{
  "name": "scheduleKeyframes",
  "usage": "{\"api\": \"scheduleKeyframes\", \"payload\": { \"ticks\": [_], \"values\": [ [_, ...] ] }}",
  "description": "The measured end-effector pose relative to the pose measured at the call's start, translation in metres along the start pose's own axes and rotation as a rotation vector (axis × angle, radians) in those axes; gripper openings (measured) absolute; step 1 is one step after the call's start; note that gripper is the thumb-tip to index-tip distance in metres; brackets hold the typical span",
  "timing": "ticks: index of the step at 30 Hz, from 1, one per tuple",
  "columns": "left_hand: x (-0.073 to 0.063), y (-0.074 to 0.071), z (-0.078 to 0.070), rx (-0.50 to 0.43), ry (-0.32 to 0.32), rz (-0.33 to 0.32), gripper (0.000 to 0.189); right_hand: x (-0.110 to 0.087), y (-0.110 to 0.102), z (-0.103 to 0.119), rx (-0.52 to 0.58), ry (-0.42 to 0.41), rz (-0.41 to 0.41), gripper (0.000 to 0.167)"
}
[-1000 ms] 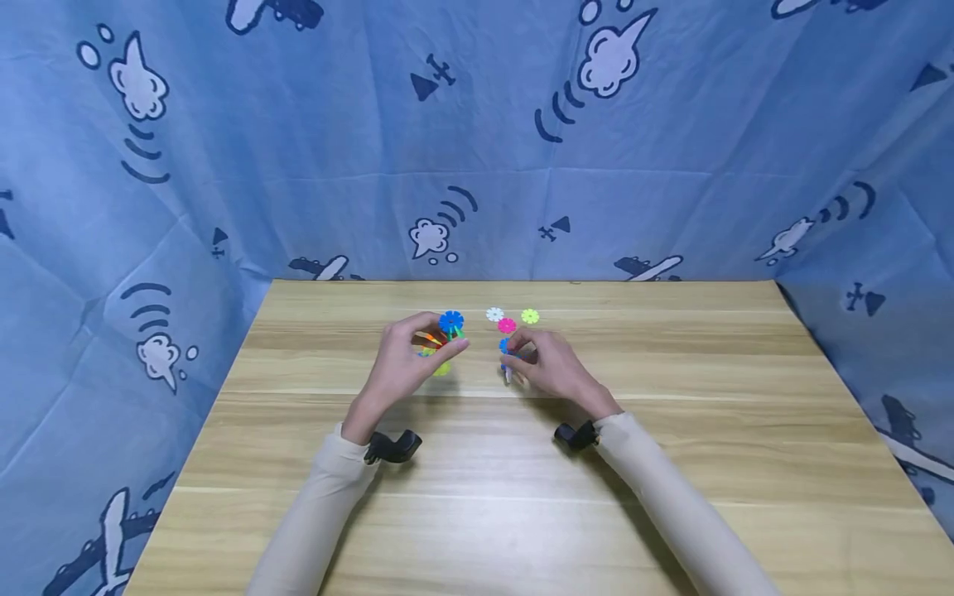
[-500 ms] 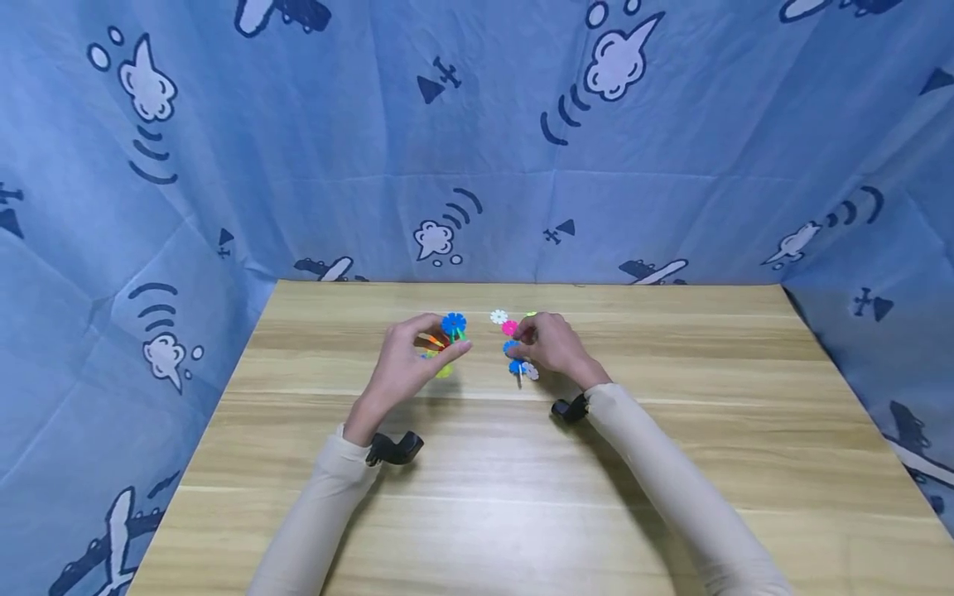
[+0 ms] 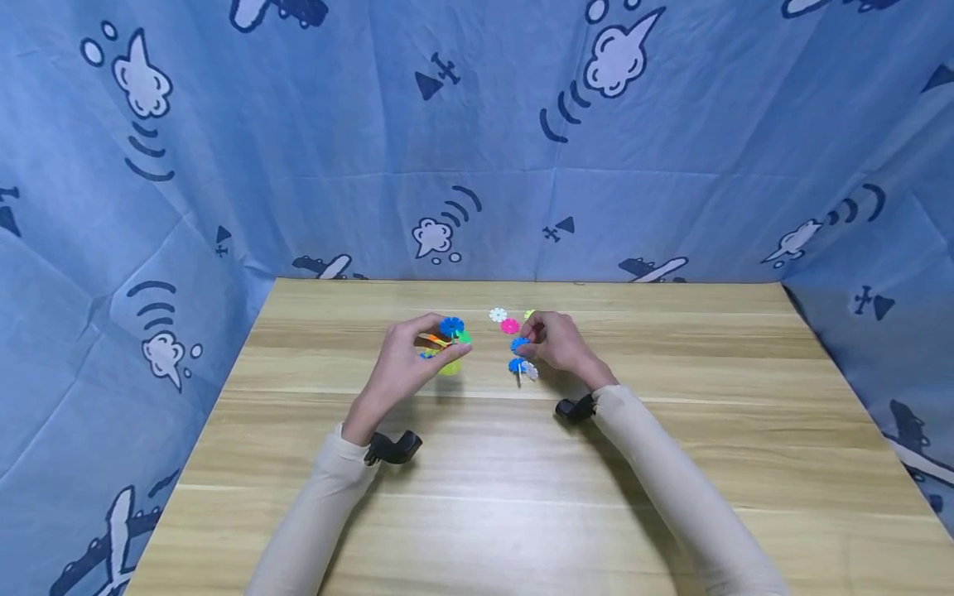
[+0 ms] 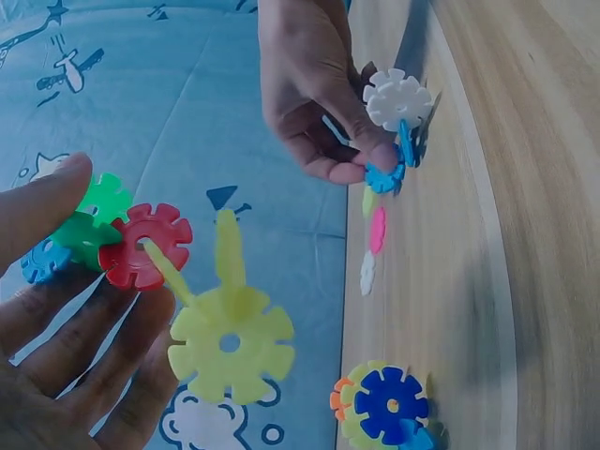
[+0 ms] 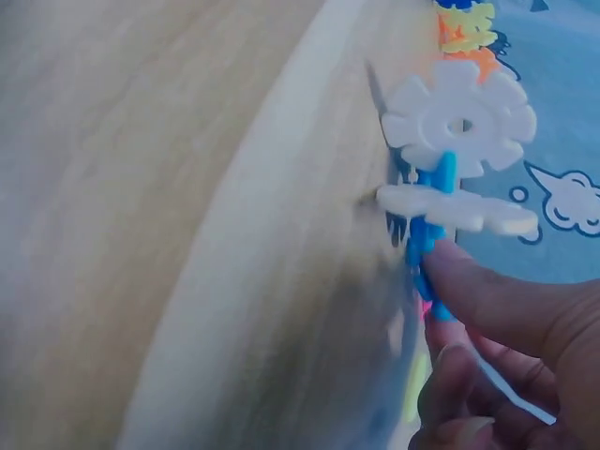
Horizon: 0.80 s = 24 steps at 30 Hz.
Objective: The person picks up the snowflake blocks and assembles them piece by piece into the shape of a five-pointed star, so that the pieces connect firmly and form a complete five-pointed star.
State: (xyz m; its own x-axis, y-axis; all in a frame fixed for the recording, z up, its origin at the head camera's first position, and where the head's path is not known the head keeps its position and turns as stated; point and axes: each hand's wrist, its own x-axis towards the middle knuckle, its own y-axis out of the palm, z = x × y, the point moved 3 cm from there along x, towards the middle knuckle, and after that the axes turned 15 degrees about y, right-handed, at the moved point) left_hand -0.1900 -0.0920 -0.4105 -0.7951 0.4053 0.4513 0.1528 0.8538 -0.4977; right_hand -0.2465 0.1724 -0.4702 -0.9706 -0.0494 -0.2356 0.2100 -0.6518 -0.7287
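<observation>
My left hand grips a joined cluster of notched plastic snowflake discs: a green disc, a red disc, a yellow disc and blue ones. Thumb and fingers hold it by the green part, above the table. My right hand pinches a single blue disc between thumb and finger, low over the tabletop. Close beside it, on the near side, stands a small joined piece with white discs and a blue disc.
On the wooden table, a white disc, a pink disc and a yellow-green disc lie beyond my right hand. Another blue, yellow and orange cluster stands near my left hand. A patterned blue curtain hangs behind the table.
My right hand has left the white-and-blue piece, moved slightly away from me, and now pinches the blue disc, shifting it a little right. The cluster in my left hand has turned slightly.
</observation>
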Motion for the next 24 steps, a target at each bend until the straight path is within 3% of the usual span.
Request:
{"api": "scheduleKeyframes", "payload": {
  "ticks": [6, 11, 19, 24],
  "values": [
    [0.000, 0.003, -0.001, -0.001, -0.013, 0.001, 0.028, -0.009, -0.007, -0.002, 0.054, -0.020, -0.021, 0.010],
    [0.000, 0.005, -0.002, 0.003, -0.006, -0.002, 0.027, -0.027, -0.016, 0.008, 0.111, -0.033, -0.055, 0.013],
    [0.001, 0.007, -0.002, -0.016, -0.012, 0.007, 0.029, -0.064, -0.019, 0.038, 0.235, -0.168, -0.057, 0.017],
    [-0.001, 0.009, -0.003, -0.045, -0.005, 0.013, 0.031, -0.075, -0.017, 0.046, 0.279, -0.215, -0.054, 0.014]
  ]
}}
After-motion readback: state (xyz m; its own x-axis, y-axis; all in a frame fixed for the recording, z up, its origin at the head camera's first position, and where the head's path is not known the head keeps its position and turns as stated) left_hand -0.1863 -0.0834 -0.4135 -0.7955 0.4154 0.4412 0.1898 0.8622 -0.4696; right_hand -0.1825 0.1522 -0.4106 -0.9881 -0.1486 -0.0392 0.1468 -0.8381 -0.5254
